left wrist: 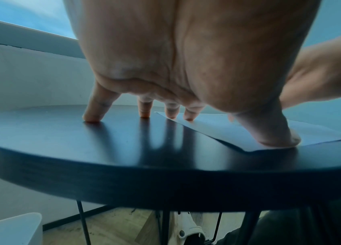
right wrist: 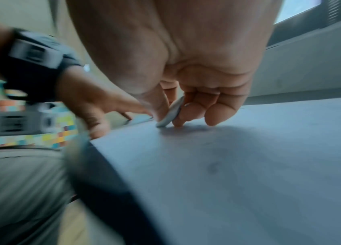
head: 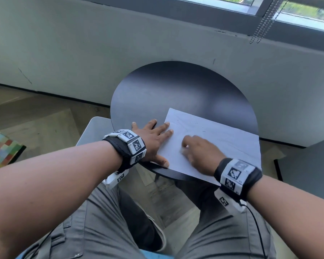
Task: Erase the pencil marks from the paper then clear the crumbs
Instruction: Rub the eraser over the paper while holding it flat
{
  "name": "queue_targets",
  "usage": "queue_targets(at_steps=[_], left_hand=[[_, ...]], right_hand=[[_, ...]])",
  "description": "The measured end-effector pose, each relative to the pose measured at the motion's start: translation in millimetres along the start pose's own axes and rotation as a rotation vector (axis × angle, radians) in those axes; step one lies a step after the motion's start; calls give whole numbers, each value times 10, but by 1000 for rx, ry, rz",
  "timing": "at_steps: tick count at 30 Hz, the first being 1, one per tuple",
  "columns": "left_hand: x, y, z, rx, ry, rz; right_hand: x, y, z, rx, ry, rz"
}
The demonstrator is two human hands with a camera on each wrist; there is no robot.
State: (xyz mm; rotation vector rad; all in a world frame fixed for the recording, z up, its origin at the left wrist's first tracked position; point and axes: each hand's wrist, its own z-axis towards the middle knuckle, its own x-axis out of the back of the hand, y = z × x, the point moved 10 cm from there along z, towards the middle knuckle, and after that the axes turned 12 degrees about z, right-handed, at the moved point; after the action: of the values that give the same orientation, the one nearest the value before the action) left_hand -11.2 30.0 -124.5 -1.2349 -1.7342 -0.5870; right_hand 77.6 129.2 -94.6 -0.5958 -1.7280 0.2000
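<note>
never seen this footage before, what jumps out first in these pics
The white paper lying on the near right part of the round black table, overhanging its edge. The left hand presses flat on the sheet's left edge, while the right hand pinches a pale eraser against the paper, blurred mid-rub.

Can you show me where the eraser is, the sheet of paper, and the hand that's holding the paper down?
eraser (right wrist: 170,114): right wrist view, its pale flat face, pinched in fingertips.
paper (head: 223,139): head view, bare middle of the sheet.
left hand (head: 150,139): head view, back of the hand.
</note>
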Motion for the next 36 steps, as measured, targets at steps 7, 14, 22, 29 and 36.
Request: queue_targets(at_steps=[7, 14, 22, 29, 36], left_hand=[[-21, -21, -15, 9, 36, 21], [-95, -58, -117, 38, 43, -20], [-150, -25, -194, 58, 76, -72], [-109, -82, -277, 43, 83, -97], [-148, -117, -249, 13, 67, -63]], right_hand=[[154, 17, -69, -188, 110, 820], [127, 351, -178, -378, 416, 1383], [-18, 239, -85, -378, 160, 1231], [511, 500, 33, -360, 254, 926], [362, -100, 245, -85, 31, 305]])
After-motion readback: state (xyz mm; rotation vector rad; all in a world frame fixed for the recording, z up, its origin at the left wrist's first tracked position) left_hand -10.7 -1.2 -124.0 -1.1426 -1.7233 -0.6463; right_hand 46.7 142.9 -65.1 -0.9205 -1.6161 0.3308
